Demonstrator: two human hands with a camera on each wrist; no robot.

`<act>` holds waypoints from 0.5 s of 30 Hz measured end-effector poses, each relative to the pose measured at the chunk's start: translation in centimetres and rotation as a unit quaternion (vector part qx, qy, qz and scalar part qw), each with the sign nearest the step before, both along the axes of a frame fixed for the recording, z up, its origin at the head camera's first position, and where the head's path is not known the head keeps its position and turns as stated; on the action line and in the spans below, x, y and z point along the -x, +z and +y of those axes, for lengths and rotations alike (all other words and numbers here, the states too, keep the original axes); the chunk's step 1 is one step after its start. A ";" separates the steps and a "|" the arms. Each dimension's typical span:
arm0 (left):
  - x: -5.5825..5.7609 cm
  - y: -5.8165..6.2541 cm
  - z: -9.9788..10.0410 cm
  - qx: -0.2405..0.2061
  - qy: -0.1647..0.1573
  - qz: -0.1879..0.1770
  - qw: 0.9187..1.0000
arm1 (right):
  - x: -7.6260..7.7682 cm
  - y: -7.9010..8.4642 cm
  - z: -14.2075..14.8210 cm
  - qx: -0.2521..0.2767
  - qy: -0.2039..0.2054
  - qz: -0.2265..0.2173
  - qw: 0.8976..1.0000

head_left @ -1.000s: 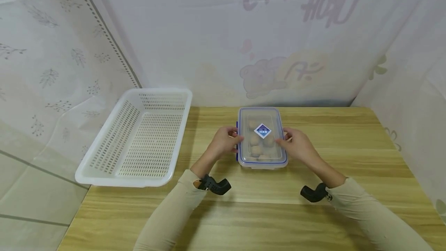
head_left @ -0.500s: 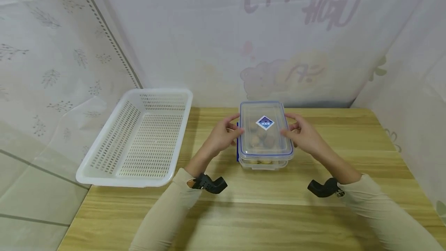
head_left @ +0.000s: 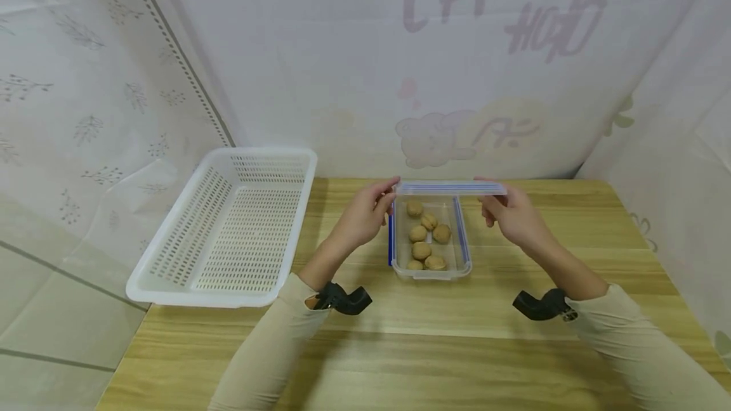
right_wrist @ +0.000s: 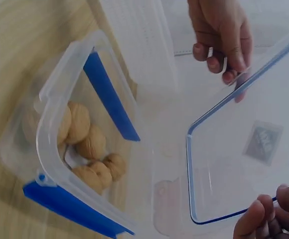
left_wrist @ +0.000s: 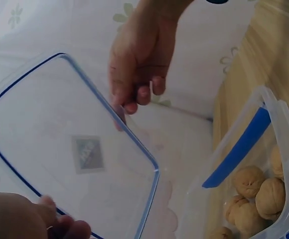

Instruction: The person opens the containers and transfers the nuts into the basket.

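Observation:
A clear plastic lid (head_left: 448, 188) with a blue seal is held up, tilted, above a clear food container (head_left: 459, 269). My left hand (head_left: 364, 211) pinches the lid's left edge, and my right hand (head_left: 516, 215) pinches the opposite edge. Inside the container lie several walnuts (head_left: 421, 250). In the left wrist view the lid (left_wrist: 109, 199) shows a diamond sticker, with both hands at its sides. The right wrist view shows the container's blue side latches (right_wrist: 109, 97) hanging along its walls, with walnuts (right_wrist: 90, 144) in the bottom.
A white perforated plastic basket (head_left: 280, 284) stands at the left of the wooden table (head_left: 422, 366). Behind the table hangs a pale printed cloth (head_left: 342, 68). A dark camera mount is strapped to each wrist.
Both hands have lifted the lid off the container and tilted its near edge up. The walnuts, seen through the lid before, are now uncovered. The basket has stayed put.

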State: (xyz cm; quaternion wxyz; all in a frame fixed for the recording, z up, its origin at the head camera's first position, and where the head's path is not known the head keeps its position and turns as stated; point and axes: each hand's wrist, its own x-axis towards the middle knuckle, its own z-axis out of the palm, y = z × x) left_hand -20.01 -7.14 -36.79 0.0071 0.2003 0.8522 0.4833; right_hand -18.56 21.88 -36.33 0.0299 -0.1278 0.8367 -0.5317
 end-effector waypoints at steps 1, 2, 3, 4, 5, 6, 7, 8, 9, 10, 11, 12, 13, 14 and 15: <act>0.0 0.2 0.1 0.004 0.004 0.019 1.000 | 0.0 0.2 0.0 -0.023 -0.004 0.025 0.999; 0.0 0.3 0.1 0.011 0.009 0.043 0.999 | -0.1 0.4 0.0 -0.043 -0.009 0.047 0.998; 0.0 0.5 0.1 0.013 0.017 0.062 0.998 | -0.1 0.6 0.0 -0.056 -0.015 0.062 0.996; 0.0 0.6 0.2 0.015 0.026 0.082 0.996 | -0.1 0.8 0.0 -0.066 -0.020 0.077 0.995; -0.1 0.7 0.2 0.016 0.035 0.101 0.994 | -0.1 0.9 0.0 -0.076 -0.027 0.090 0.993; -0.1 0.9 0.1 0.018 0.044 0.114 0.992 | 0.0 1.0 0.0 -0.083 -0.032 0.102 0.991; -0.1 1.0 0.1 0.021 0.051 0.125 0.991 | 0.0 1.1 0.1 -0.090 -0.039 0.113 0.989; -0.2 1.1 0.1 0.022 0.055 0.132 0.989 | 0.0 1.3 0.1 -0.095 -0.045 0.120 0.987; -0.2 1.2 0.1 0.019 0.057 0.130 0.990 | 0.1 1.4 0.1 -0.100 -0.050 0.127 0.986; -0.3 1.3 0.1 0.010 0.055 0.124 0.991 | 0.1 1.5 0.1 -0.100 -0.051 0.128 0.985; -0.3 1.3 0.2 -0.003 0.052 0.113 0.992 | 0.1 1.6 0.1 -0.100 -0.052 0.127 0.985; -0.3 1.4 0.2 -0.019 0.047 0.095 0.994 | 0.2 1.7 0.2 -0.098 -0.051 0.120 0.987; -0.2 1.5 0.3 -0.039 0.040 0.075 0.996 | 0.2 1.8 0.1 -0.099 -0.047 0.111 0.988; -0.2 1.7 0.4 -0.058 0.036 0.054 0.996 | 0.3 1.9 0.1 -0.101 -0.043 0.099 0.989; -0.2 1.8 0.5 -0.077 0.033 0.030 0.996 | 0.3 2.1 0.1 -0.102 -0.038 0.086 0.990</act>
